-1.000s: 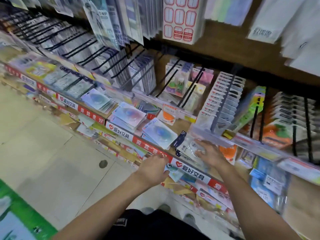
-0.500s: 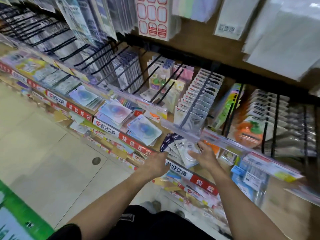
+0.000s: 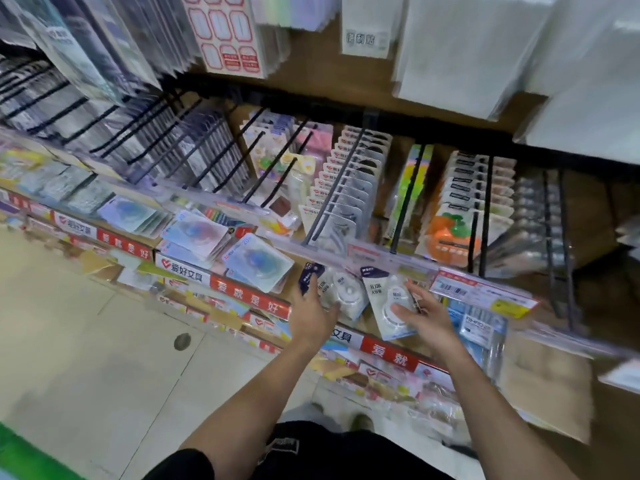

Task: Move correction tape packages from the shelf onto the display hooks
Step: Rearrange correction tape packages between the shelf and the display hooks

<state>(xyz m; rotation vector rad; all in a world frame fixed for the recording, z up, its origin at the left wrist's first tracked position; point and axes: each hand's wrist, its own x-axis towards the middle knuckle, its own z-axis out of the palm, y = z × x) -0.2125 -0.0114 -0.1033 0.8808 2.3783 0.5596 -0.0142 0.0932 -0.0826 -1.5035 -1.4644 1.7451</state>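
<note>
Lifted off the shelf stack since before, one white carded correction tape package (image 3: 389,303) sits pinched in the right hand (image 3: 424,317); left hand (image 3: 311,315) grips the remaining stack (image 3: 341,294), black hooks (image 3: 332,192) directly above.

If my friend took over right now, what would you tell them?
Right hand pinches one correction tape package, lifted off the shelf, below the price rail.
Left hand grips the remaining stack on the shelf edge.
Done: one package picked up.
Left: thread it onto a display hook above, then hang the rest of the stack.
</note>
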